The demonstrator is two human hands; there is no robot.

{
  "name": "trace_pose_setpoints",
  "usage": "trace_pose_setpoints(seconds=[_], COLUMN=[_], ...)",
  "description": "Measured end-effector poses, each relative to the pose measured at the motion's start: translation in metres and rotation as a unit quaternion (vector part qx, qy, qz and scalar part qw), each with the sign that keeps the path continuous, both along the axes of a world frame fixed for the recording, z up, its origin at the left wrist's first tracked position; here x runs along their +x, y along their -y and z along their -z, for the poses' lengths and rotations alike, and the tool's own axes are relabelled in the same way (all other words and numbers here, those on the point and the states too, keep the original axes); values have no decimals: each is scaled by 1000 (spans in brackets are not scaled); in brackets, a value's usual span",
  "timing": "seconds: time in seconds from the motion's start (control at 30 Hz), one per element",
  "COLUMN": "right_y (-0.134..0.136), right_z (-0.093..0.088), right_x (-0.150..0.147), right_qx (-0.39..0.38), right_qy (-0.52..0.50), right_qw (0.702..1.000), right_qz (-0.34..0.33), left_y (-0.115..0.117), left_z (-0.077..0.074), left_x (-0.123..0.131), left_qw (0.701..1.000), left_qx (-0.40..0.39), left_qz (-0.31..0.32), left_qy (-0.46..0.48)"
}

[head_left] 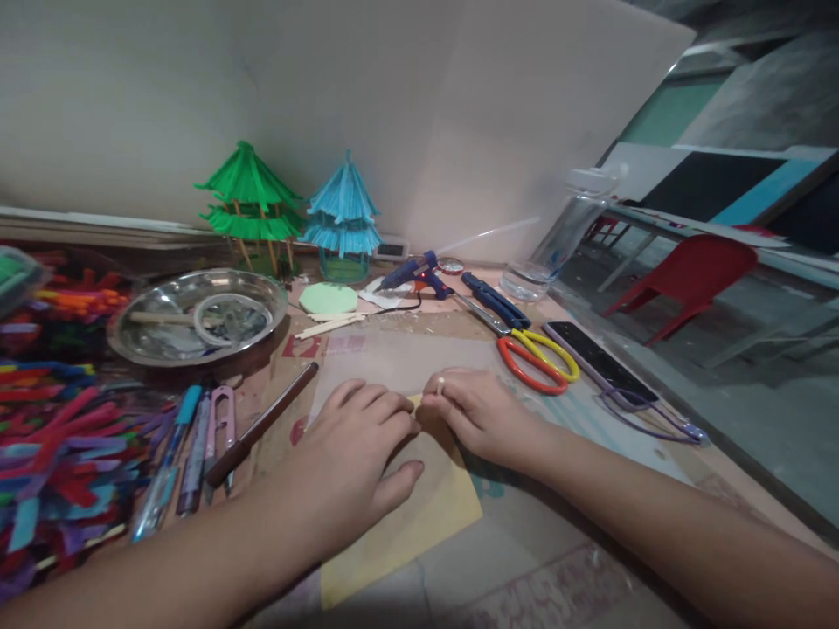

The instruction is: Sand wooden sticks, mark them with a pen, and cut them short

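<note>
A sheet of yellow paper (419,524) lies on the table in front of me, partly under both hands. My left hand (367,437) rests palm down on it, the fingers loosely bent and the thumb apart. Close by on the right, my right hand (481,411) is closed at the paper's far edge. A small pale tip pokes out between its thumb and fingers, too small to name. Beyond the hands are a pale green paper polygon (328,299) and several thin pale wooden sticks (328,327). A brown marker (262,428) is just left of my left hand.
Red-and-yellow-handled scissors (534,360), a blue cutter (495,297), a glue gun (416,275) and a phone (599,362) lie ahead and right. Green (253,196) and blue (344,214) pagoda models stand behind. At left are a metal dish (197,354) and coloured pipe cleaners (72,454).
</note>
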State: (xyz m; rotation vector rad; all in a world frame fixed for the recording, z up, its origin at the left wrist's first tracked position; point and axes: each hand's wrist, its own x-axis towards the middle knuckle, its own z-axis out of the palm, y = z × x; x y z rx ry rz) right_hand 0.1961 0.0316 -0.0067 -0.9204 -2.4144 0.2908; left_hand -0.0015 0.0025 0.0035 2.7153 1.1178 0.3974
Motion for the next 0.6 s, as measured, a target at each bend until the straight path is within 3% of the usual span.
trace_pose_setpoints(seconds=[0.6], right_y=[3], right_z=[-2], right_x=[0], right_qx=[-21], right_qy=[22], right_qw=[999], right_qz=[-14], left_y=[-1], left_z=[2], left_x=[0], left_qw=[1000], left_qx=[12], left_qz=[-5], left_qy=[11])
